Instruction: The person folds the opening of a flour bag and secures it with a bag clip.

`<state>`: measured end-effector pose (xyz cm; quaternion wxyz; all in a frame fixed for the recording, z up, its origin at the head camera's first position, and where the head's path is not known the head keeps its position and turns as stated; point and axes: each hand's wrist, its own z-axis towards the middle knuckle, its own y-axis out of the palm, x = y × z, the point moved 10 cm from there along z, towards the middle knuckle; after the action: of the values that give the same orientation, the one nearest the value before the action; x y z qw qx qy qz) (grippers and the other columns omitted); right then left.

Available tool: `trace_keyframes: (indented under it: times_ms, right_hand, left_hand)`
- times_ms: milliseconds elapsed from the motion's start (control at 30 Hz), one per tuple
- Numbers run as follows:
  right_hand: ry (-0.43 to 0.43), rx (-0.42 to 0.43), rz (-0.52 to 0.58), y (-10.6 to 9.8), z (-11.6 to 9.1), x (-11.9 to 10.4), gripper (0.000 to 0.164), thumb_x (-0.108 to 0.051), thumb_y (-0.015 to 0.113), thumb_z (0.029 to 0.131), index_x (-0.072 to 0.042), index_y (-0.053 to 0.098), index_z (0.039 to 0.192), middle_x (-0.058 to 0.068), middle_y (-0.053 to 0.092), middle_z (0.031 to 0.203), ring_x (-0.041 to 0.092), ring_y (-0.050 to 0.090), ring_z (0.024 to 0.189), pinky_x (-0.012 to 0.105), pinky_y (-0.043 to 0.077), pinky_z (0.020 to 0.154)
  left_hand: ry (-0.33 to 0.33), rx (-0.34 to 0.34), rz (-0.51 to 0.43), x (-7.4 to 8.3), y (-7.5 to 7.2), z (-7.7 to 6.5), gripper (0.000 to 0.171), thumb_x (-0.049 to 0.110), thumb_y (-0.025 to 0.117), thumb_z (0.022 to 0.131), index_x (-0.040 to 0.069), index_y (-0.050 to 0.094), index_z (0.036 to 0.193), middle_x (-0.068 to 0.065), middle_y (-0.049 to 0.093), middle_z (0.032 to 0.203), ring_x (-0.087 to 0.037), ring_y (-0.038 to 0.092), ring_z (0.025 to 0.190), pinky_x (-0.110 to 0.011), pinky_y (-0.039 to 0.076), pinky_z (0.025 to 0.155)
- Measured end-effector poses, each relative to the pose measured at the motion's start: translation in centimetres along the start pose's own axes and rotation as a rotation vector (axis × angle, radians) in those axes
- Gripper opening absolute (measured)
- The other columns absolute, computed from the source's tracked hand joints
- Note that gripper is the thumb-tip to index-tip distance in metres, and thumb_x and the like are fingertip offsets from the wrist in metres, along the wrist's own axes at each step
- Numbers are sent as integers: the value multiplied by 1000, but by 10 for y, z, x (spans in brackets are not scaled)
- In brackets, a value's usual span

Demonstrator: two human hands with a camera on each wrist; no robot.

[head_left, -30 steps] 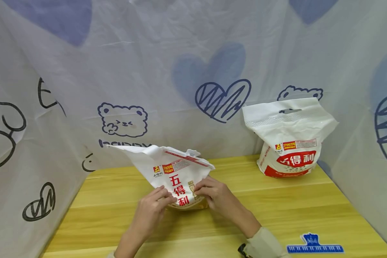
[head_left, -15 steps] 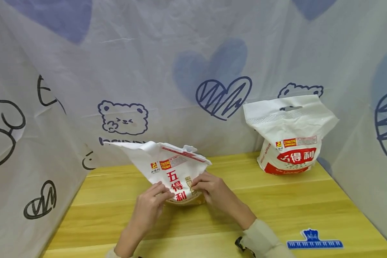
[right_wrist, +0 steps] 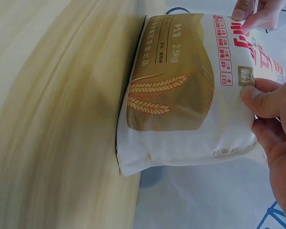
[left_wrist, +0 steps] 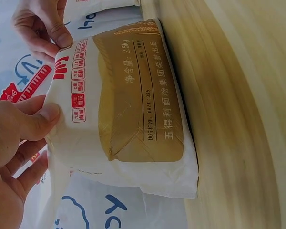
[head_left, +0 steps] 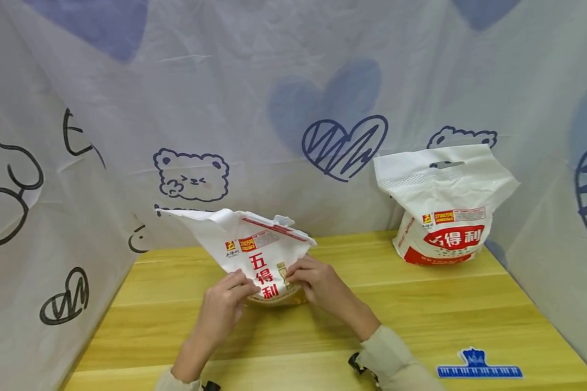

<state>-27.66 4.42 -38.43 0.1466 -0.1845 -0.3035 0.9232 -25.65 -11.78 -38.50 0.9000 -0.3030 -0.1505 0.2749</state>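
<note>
A white flour bag [head_left: 244,260] with red lettering stands on the table, its loose top leaning out to the left. Its lower front bears a gold panel with wheat ears, plain in the right wrist view. My left hand [head_left: 223,305] pinches the bag's front on the left between thumb and fingers. Opposite it, my right hand [head_left: 321,285] pinches the bag on the right side. In the left wrist view the left thumb [left_wrist: 48,114] lies on the white plastic just above the gold panel.
A second flour bag [head_left: 447,217], with a handle slot at its top, stands upright at the back right. Near the front right lies a flat blue clip [head_left: 478,366] with a piano-key pattern. Printed cloth walls [head_left: 274,136] enclose the wooden table [head_left: 420,320].
Both hands and the gripped bag have shifted slightly left and back, the bag's top moving with them. The grip looks the same. The second bag and the clip stay put.
</note>
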Motion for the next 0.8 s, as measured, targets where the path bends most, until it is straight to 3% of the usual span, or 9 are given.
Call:
trace_keyframes:
  times_ms: [233, 467, 667, 800]
  right_hand:
    - [1, -1, 1, 7, 4, 2, 15, 13, 73, 85, -1, 77, 88, 6, 73, 98, 21, 68, 97, 26, 55, 91]
    - [-11, -4, 7, 16, 8, 3, 15, 13, 74, 84, -2, 77, 88, 6, 73, 96, 20, 69, 96, 25, 54, 91]
    - [-2, -12, 4, 22, 16, 4, 15, 12, 74, 85, -2, 77, 89, 6, 73, 97, 21, 70, 98, 27, 52, 97]
    - [2, -31, -13, 27, 24, 5, 16, 11, 74, 85, -3, 77, 90, 5, 73, 98, 21, 70, 100, 28, 50, 100]
  left_hand:
    - [-17, -12, 15, -6, -2, -2, 26, -14, 81, 71, 10, 78, 81, 3, 69, 85, -18, 69, 88, -36, 58, 87]
    - [7, 12, 37, -9, -6, -5, 30, -16, 84, 66, 9, 77, 80, 3, 68, 85, -17, 67, 83, -32, 59, 75]
    - [-73, -20, 41, -22, -7, -8, 25, -15, 80, 71, 8, 77, 79, 3, 67, 85, -16, 66, 81, -29, 57, 71]
    - [-93, 0, 58, -28, -12, -8, 28, -19, 79, 68, 7, 77, 78, 2, 67, 84, -15, 64, 78, -29, 57, 68]
